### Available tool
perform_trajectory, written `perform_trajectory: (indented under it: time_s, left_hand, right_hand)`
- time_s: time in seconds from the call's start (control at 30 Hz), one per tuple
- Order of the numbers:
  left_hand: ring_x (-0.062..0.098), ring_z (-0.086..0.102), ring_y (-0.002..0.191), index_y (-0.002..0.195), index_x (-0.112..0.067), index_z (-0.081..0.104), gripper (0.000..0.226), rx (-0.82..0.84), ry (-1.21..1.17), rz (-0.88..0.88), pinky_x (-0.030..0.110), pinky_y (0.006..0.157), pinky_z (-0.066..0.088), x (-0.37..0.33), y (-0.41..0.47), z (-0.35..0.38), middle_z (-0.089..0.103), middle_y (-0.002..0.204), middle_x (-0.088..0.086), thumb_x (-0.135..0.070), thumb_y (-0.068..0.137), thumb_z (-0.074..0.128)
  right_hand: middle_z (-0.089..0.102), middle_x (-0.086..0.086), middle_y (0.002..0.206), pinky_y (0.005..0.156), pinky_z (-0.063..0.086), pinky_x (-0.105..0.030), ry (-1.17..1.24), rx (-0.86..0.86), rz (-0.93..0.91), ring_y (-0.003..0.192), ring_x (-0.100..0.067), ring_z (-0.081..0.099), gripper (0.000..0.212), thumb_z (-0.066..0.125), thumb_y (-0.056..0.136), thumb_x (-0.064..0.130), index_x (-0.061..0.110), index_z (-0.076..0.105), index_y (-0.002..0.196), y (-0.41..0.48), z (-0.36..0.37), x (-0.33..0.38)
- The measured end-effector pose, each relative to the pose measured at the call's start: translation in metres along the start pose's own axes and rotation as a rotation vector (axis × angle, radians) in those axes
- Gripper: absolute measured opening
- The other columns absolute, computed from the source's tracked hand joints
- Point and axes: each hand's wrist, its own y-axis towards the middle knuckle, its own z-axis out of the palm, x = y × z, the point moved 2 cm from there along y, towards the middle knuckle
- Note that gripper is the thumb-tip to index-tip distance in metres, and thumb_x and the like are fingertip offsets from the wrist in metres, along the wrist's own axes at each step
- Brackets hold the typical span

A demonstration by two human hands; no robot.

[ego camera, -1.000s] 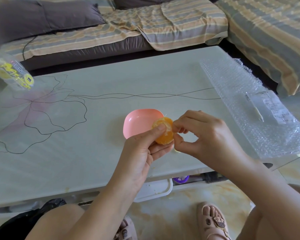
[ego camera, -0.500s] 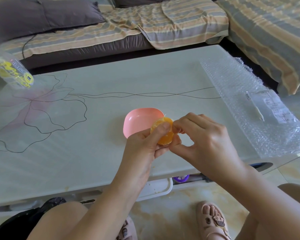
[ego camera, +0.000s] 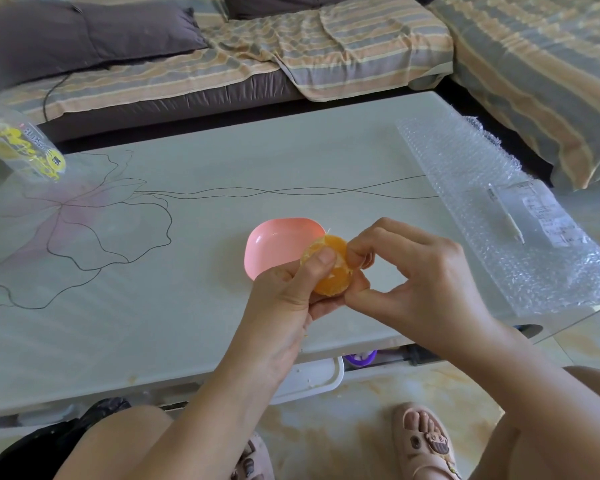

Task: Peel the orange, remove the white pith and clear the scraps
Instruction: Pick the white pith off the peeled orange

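Head view: left hand (ego camera: 281, 306) grips the peeled orange (ego camera: 330, 285) at the near edge of a pink dish (ego camera: 274, 244) on the surface (ego camera: 222, 168); right hand (ego camera: 420, 282) fingers (ego camera: 357, 252) pinch the fruit's far side.

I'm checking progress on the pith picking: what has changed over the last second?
Very little. On the right hand, the thumb has slid slightly lower along the orange, while its fingers keep pinching at the fruit's upper edge. The left hand grips the orange as before. The pink dish and bubble wrap have not moved.
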Motion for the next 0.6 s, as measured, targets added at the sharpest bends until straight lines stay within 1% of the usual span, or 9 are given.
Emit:
perform_trajectory:
  time_s: [0.07,0.13,0.23,0.3,0.37,0.4,0.43,0.47,0.6]
  left_hand:
    - [0.013,0.072,0.075,0.071,-0.019,0.078,0.022,0.029,0.003,0.004,0.021,0.065,0.055,-0.001,0.000,-0.001,0.075,0.077,0.003,-0.038,0.065,0.069]
    - [0.012,0.072,0.075,0.073,-0.020,0.079,0.030,0.052,-0.001,-0.007,0.021,0.065,0.055,0.000,0.000,-0.002,0.075,0.078,0.002,-0.044,0.060,0.066]
    - [0.014,0.072,0.074,0.074,-0.021,0.079,0.021,0.090,-0.032,-0.049,0.023,0.064,0.056,0.001,0.000,-0.003,0.075,0.079,0.004,-0.036,0.068,0.066]
    - [0.017,0.072,0.070,0.073,-0.019,0.079,0.026,0.089,-0.101,-0.096,0.025,0.062,0.057,0.001,0.002,-0.006,0.075,0.080,0.007,-0.036,0.071,0.060]
    - [0.019,0.073,0.069,0.075,-0.016,0.079,0.022,0.115,-0.147,-0.117,0.026,0.063,0.058,-0.001,0.004,-0.009,0.075,0.083,0.012,-0.035,0.066,0.073]
    - [0.020,0.073,0.072,0.078,-0.015,0.079,0.030,0.145,-0.171,-0.115,0.027,0.064,0.058,-0.001,0.005,-0.010,0.075,0.086,0.013,-0.036,0.058,0.084]
    - [0.022,0.074,0.076,0.082,-0.013,0.079,0.045,0.172,-0.200,-0.120,0.028,0.067,0.058,-0.002,0.006,-0.010,0.074,0.090,0.015,-0.039,0.048,0.090]
    - [0.024,0.073,0.081,0.086,-0.011,0.078,0.057,0.189,-0.233,-0.129,0.029,0.069,0.058,0.000,0.007,-0.011,0.073,0.094,0.017,-0.043,0.041,0.092]
    - [0.029,0.072,0.087,0.092,-0.006,0.076,0.068,0.186,-0.368,-0.202,0.034,0.068,0.058,0.007,0.010,-0.012,0.071,0.104,0.020,-0.039,0.036,0.094]
  right_hand:
    - [0.048,0.007,0.066,0.058,0.028,0.003,0.021,0.027,-0.023,0.062,0.017,0.041,0.013,0.068,0.059,-0.002,0.006,0.062,0.069,0.001,-0.003,0.001]
    - [0.052,0.003,0.065,0.057,0.028,0.003,0.039,0.059,-0.041,0.062,0.017,0.041,0.013,0.069,0.059,-0.002,0.005,0.063,0.069,0.002,-0.006,0.001]
    - [0.056,0.001,0.067,0.055,0.028,0.001,0.054,0.104,-0.043,0.061,0.013,0.041,0.012,0.068,0.061,0.000,0.007,0.062,0.069,0.003,-0.009,-0.001]
    - [0.057,0.003,0.069,0.054,0.027,0.000,0.070,0.129,-0.038,0.060,0.007,0.041,0.008,0.065,0.065,0.004,0.009,0.062,0.070,0.004,-0.012,-0.002]
    - [0.060,0.003,0.071,0.056,0.029,-0.001,0.099,0.134,-0.027,0.062,0.007,0.044,0.007,0.065,0.067,0.004,0.009,0.063,0.072,0.004,-0.015,-0.004]
    - [0.061,0.003,0.072,0.058,0.031,-0.002,0.117,0.134,-0.017,0.065,0.007,0.048,0.007,0.066,0.068,0.004,0.008,0.063,0.073,0.004,-0.016,-0.006]
    - [0.062,0.003,0.073,0.059,0.034,-0.005,0.134,0.132,-0.002,0.068,0.005,0.052,0.008,0.066,0.069,0.004,0.009,0.064,0.075,0.004,-0.017,-0.007]
    - [0.063,0.004,0.074,0.059,0.037,-0.008,0.143,0.127,0.018,0.070,0.003,0.055,0.008,0.066,0.070,0.004,0.009,0.064,0.076,0.004,-0.018,-0.008]
    - [0.064,0.005,0.071,0.057,0.032,-0.002,0.129,0.107,0.097,0.064,0.011,0.052,0.015,0.067,0.067,-0.001,0.011,0.064,0.075,0.003,-0.017,-0.008]
